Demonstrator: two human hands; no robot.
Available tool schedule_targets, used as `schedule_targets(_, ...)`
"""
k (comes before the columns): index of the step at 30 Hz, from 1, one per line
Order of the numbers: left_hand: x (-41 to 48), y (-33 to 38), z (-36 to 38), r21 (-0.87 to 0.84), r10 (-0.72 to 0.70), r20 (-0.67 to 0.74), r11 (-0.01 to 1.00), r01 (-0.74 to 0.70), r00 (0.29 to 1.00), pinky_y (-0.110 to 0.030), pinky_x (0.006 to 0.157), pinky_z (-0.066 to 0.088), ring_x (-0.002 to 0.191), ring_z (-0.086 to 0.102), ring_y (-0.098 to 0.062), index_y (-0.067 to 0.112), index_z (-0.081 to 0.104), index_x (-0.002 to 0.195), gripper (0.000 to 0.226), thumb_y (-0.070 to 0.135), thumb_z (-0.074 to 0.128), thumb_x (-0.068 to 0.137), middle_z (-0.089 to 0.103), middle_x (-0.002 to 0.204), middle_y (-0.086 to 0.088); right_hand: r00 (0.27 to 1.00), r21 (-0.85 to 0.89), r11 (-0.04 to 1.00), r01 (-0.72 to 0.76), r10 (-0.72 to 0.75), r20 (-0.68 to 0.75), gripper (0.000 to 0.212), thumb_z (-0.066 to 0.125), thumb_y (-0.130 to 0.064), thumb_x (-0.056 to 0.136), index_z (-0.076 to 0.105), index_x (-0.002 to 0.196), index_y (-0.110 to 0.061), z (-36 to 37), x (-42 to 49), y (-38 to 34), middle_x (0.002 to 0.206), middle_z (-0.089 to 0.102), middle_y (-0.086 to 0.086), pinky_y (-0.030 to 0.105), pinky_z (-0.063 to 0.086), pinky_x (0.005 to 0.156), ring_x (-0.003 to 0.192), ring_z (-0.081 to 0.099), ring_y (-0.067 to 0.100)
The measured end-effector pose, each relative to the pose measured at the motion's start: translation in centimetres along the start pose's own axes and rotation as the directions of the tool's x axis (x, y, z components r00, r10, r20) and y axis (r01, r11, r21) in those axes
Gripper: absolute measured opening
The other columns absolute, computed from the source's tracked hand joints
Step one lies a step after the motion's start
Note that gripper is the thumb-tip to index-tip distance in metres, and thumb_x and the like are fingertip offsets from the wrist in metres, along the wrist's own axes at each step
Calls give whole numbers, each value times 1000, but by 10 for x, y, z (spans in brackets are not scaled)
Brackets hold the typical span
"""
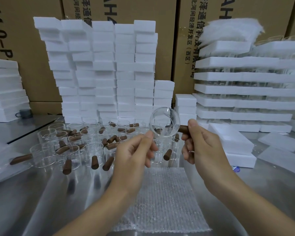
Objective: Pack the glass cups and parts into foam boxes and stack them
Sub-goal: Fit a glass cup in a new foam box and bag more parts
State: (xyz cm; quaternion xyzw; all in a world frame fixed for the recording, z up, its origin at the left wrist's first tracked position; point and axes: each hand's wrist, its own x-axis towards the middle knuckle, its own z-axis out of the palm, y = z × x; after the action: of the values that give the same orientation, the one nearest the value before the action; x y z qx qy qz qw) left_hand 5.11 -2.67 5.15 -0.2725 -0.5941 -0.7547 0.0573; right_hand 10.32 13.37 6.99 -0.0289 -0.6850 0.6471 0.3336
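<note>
Two grips, one cup: the glass cup point(165, 122) is held on its side in the air above the bench point(32, 193), over the bubble wrap sheet point(162, 193).
Hazard 1: a slip at the thin rim would probably drop the cup onto the loose cups point(71, 150) just behind, chipping glass on glass.
Hazard 2: twisting the wooden handle point(183, 128) against the pinched rim may strain their joint.
Right grip point(199, 143): fingers curled round the handle, knuckles toward the camera.
Left grip point(134, 150): thumb and forefinger pinch the lower-left rim, and the other fingers are loosely curled.
Destination: an open foam box point(228, 138) lies near on the right.
</note>
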Motion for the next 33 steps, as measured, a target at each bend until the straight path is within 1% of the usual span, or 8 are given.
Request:
schedule_targets(6,-1,-1,-1,-44,-7,41,999,9,999,-14,55,42,58,52,-10,15,74,70,46,50,57,95,61,67,-2,999,-5,999,41,-41,21,51,48,-51,106,74,64,-38,3,-1,-4,52,48,-14,16,39,45,46,50,10)
schedule_targets(12,-2,-3,0,-89,9,35,996,-6,999,-16,52,41,57,51,-12,8,74,69,42,37,64,98,61,67,-5,997,-27,997,74,-73,38,46,55,-59,98,71,65,-31,0,0,-2,52,50,-11,16,39,47,46,50,12)
schedule_targets(19,-3,-7,-1,-104,40,28,994,-37,999,-17,52,41,58,52,-13,-4,70,69,43,28,50,90,61,66,-6,995,-61,995,78,-73,71,54,55,-68,91,70,78,-17,-2,1,2,54,50,-2,18,40,49,50,53,15)
schedule_targets(23,-2,-9,-1,-106,16,24,994,-14,1000,-18,52,42,58,53,-14,-1,73,72,47,35,51,93,65,69,-7,994,-57,995,80,-75,80,41,56,-55,100,71,74,-27,-3,0,1,59,52,-3,18,41,49,51,53,14)
schedule_targets(26,-3,-9,0,-55,17,24,998,-15,1000,-16,55,43,60,54,-13,16,77,85,40,46,54,101,66,78,-4,985,-103,981,165,-160,62,37,55,-49,105,70,75,-35,-3,-2,1,59,53,-3,17,41,50,51,55,11)
schedule_targets(29,-4,-13,0,182,84,-1,980,-83,996,-22,69,53,77,66,-7,57,62,114,16,55,65,98,65,105,16,933,-288,892,349,-359,20,26,56,-47,107,68,84,-42,-4,-5,3,62,61,-9,15,41,52,53,59,5)
schedule_targets(31,-4,-18,-1,334,156,28,929,-156,987,-25,75,56,93,70,-8,72,43,135,53,52,71,95,56,118,30,886,-449,784,428,-461,39,21,53,-50,105,65,90,-41,-5,-7,4,69,65,-19,14,41,56,64,63,5)
schedule_targets(33,-2,-17,-2,429,210,65,877,-217,976,-21,69,55,92,70,-8,76,30,145,74,51,75,93,50,122,38,855,-538,704,464,-515,64,21,50,-51,105,61,92,-39,-6,-7,5,78,66,-26,12,40,61,73,64,2)
